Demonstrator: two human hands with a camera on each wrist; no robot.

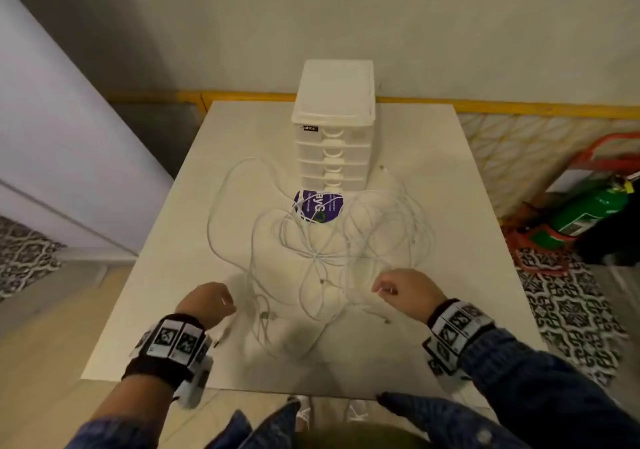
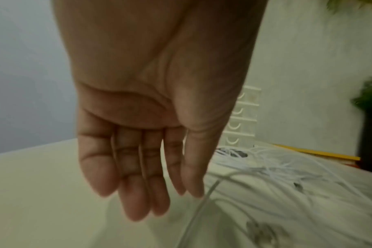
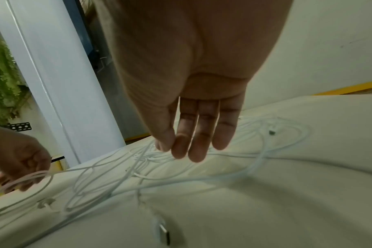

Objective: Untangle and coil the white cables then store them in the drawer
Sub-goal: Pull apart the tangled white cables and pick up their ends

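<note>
Tangled white cables point(image 1: 315, 256) on a table point(image 1: 166, 275), before a white drawer unit point(image 1: 334, 137).

Running dim and soft; throwing shadow over near table point(image 1: 346, 372); smearing left hand point(image 2: 151, 117) close-up; warping edges.

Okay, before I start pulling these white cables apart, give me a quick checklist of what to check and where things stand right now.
1. Grip, left hand: ok, its fingers pinch a strand of the cables.
2. Grip, right hand: ok, its fingers pinch a strand.
3. Both hands on one cable: cannot tell.
4. Untangled: not ok, strands cross in a knot in the middle of the table.
5. Storage, drawers: not ok, all shut.
</note>
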